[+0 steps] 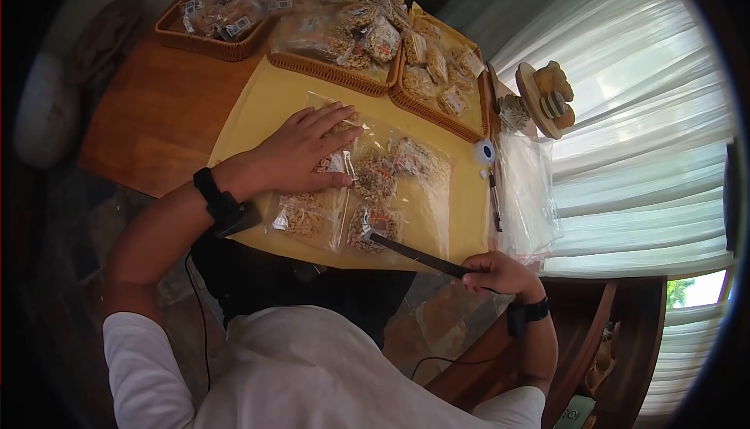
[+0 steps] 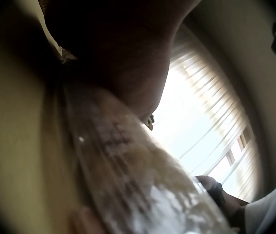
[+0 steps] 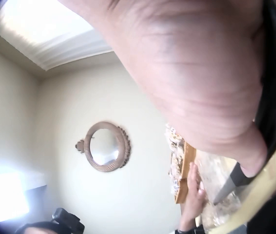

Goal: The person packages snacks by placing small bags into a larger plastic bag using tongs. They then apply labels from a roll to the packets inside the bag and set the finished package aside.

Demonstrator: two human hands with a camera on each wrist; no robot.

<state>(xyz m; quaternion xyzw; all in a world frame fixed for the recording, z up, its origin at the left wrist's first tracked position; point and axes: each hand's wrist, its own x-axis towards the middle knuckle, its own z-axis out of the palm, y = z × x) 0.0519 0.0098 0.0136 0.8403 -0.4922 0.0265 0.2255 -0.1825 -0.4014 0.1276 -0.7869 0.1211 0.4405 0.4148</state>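
My left hand (image 1: 301, 148) lies with fingers spread flat on clear plastic bags of small packets on the yellow mat (image 1: 250, 132). Part of a packet (image 1: 328, 162) shows from under it. In the left wrist view, clear wrap (image 2: 123, 156) fills the space by the palm. My right hand (image 1: 504, 273) grips a long, narrow black tool (image 1: 422, 256) by its near end. Its far tip overlaps a snack packet (image 1: 383, 222) in the front row. In the right wrist view the tool (image 3: 230, 183) tapers to a point. More packets (image 1: 375, 177) lie beside my left fingers.
Wicker baskets at the back hold bagged snacks: one left (image 1: 223, 52), one middle (image 1: 336, 73), one right (image 1: 437, 120). A white tape roll (image 1: 484, 151) and a pen (image 1: 494, 202) lie at the right edge, beside flat clear bags (image 1: 527, 187). A wooden plate (image 1: 531, 105) holds bread-like pieces.
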